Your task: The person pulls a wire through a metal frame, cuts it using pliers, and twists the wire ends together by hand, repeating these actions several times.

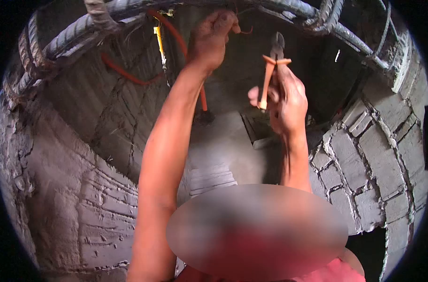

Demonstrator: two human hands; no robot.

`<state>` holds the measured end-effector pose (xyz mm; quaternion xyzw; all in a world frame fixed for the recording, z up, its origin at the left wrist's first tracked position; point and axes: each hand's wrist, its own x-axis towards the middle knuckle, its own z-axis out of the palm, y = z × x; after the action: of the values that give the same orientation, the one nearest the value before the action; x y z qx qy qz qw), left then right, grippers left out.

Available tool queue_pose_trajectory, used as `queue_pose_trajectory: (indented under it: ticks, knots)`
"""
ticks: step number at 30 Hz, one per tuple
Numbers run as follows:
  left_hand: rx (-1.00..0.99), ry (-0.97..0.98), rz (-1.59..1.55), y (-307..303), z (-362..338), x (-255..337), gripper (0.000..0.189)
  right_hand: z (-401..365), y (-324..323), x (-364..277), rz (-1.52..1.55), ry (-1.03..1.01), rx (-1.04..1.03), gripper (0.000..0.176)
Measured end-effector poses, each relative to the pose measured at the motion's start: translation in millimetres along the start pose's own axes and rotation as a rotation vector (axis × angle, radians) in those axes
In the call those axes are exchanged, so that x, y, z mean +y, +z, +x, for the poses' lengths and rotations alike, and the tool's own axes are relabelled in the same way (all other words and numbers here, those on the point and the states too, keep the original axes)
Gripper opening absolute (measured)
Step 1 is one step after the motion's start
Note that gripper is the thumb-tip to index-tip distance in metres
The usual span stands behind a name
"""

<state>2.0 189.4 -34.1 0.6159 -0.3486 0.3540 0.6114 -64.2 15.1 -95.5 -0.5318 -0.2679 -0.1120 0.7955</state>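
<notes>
My left hand (213, 41) is raised near the top middle with its fingers pinched together. A thin reddish wire (247, 32) curls out from its fingertips. To the right, my right hand (289, 96) is closed around a pair of pliers (278, 47) with orange handles. The pliers point upward, apart from the wire, and their jaws look closed or nearly so. Behind my left wrist runs an orange conduit (203, 97), part of it hidden by the arm.
Ribbed steel bars (77, 35) tied with rods arch across the top. A yellow strip (159, 42) hangs at upper left, near another orange conduit piece (124, 73). A brick wall (378, 155) stands at right, a rough plastered wall (59, 164) at left. A blurred patch covers the lower middle.
</notes>
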Motion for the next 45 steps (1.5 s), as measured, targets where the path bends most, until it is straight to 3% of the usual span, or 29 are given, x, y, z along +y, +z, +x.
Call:
queue_pose_trajectory:
  ticks: [1,4,5,7,9,12,13,14,15,17,19,21,22,24,28,30,34,36,38,40,43,45]
  knots:
    - [-0.003,0.033,-0.033,-0.1,1.9,-3.0,0.023,5.4,-1.7,2.6,0.007,0.006,0.004,0.04]
    - [-0.024,-0.031,-0.1,1.8,-0.6,-3.7,0.025,18.9,1.0,9.6,0.5,0.106,-0.224,0.039]
    - [0.007,-0.073,-0.144,3.0,-2.8,-0.9,0.025,19.3,5.2,11.2,0.518,0.107,-0.22,0.039]
    - [-0.003,-0.102,-0.089,1.1,-5.2,7.1,0.022,16.5,12.6,14.5,0.824,0.12,-0.427,0.041]
    - [0.027,-0.066,0.013,0.1,-4.3,20.4,0.022,8.3,13.7,20.5,0.89,0.122,-0.458,0.036]
    - [0.052,-0.077,0.11,15.0,-7.4,40.4,0.023,-9.2,10.0,28.5,0.686,0.144,-0.372,0.026]
    - [0.115,-0.083,0.152,25.0,-7.4,44.7,0.023,-11.8,5.9,36.8,0.77,0.167,-0.383,0.027]
    - [-0.009,-0.017,0.194,6.8,-0.8,36.0,0.024,-13.1,2.3,43.6,0.824,0.184,-0.388,0.028]
    - [-0.011,-0.019,0.23,13.6,1.7,35.4,0.024,-14.1,-0.1,48.9,0.875,0.206,-0.397,0.029]
    - [0.135,0.0,0.381,26.0,1.6,31.1,0.026,-15.1,-7.1,56.5,0.929,0.22,-0.392,0.031]
    - [0.137,0.019,0.377,30.9,3.8,24.4,0.029,-15.4,-16.6,64.3,0.858,0.235,-0.443,0.035]
    - [0.205,0.203,0.515,36.4,3.0,18.2,0.028,-19.1,-26.7,71.3,0.899,0.273,-0.423,0.037]
    - [0.212,0.204,0.529,38.6,3.6,14.5,0.028,-18.8,-32.3,74.9,0.886,0.273,-0.433,0.038]
    - [0.316,0.489,0.774,46.1,4.4,6.8,0.025,-18.5,-39.1,72.6,0.854,0.291,-0.398,0.041]
    - [0.386,0.317,0.724,53.9,-4.6,9.5,0.024,-16.2,-50.3,70.2,0.814,0.338,-0.375,0.042]
    - [0.358,0.23,0.52,57.5,-5.2,17.4,0.026,-13.0,-53.0,74.1,0.75,0.3,-0.39,0.042]
    - [0.336,0.172,0.564,58.7,-5.9,27.2,0.026,-9.9,-53.6,63.5,0.676,0.284,-0.417,0.042]
    - [0.354,0.061,0.39,56.6,-7.0,29.7,0.025,-11.0,-52.0,65.1,0.664,0.249,-0.411,0.037]
    - [0.321,0.077,0.362,53.6,-6.9,30.4,0.024,-13.2,-52.7,66.8,0.652,0.22,-0.402,0.034]
    - [0.288,0.091,0.33,53.3,-7.0,25.6,0.023,-13.7,-57.9,65.1,0.426,0.165,-0.394,0.031]
    - [0.386,0.236,0.567,60.3,-7.4,19.5,0.022,-18.6,-63.6,61.9,0.257,0.034,-0.251,0.03]
    - [0.383,0.337,0.702,61.6,-8.8,19.0,0.02,-18.5,-68.5,58.8,0.278,0.063,-0.244,0.035]
